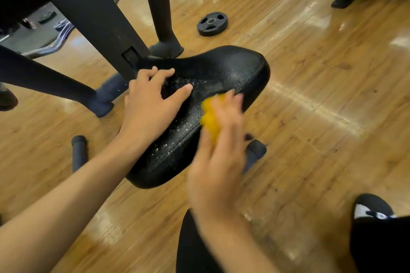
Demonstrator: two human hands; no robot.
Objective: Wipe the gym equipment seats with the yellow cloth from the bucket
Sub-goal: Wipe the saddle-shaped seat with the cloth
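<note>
Machine frame (88, 13): black tubes slanting down from the upper left of the frame, ending in dark rubber feet on the floor.
Foot peg (78, 153): a short dark cylinder at lower left, just left of the left forearm.
Left hand (150, 104): left of centre, lying on the seat's left side with fingers released and spread; the fingertips and thumb touch the padding.
Seat (221, 68): black textured pad in the centre, running from below mid-frame up and to the right, speckled with water droplets around the left hand.
Yellow cloth (210, 117): bunched at the seat's right edge, just right of the left thumb, mostly covered by the right hand.
Right hand (219, 162): centre, blurred; its fingers are curled over the cloth, grasping it against the seat.
Weight plate (212, 23): black disc flat on the floor, top centre, apart from the seat.
Floor (321, 95): glossy wood planks.
Shoe (372, 208): black and white, lower right.
</note>
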